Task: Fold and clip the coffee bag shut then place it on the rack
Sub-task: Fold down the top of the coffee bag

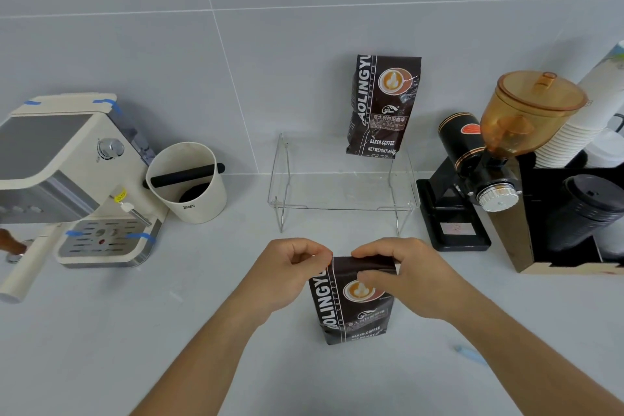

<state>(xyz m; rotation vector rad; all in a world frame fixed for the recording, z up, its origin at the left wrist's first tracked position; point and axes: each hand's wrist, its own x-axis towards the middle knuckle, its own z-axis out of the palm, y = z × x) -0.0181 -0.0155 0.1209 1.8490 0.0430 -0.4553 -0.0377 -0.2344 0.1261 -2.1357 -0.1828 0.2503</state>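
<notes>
Both hands pinch the folded top of the coffee bag (351,300), upright on the desk (101,348): left hand (290,272) at its left corner, right hand (401,275) covering the right corner. No clip discernible; fingers hide the fold. Beyond, clear rack (341,192) carries a second bag (383,105) against the wall.

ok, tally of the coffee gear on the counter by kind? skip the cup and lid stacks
Coffee bags: 2, one in both hands' grip, one on the clear rack
Clear racks: 1
Espresso machines: 1
Knock boxes: 1
Grinders: 1
Total: 6
No clip is visible.
</notes>
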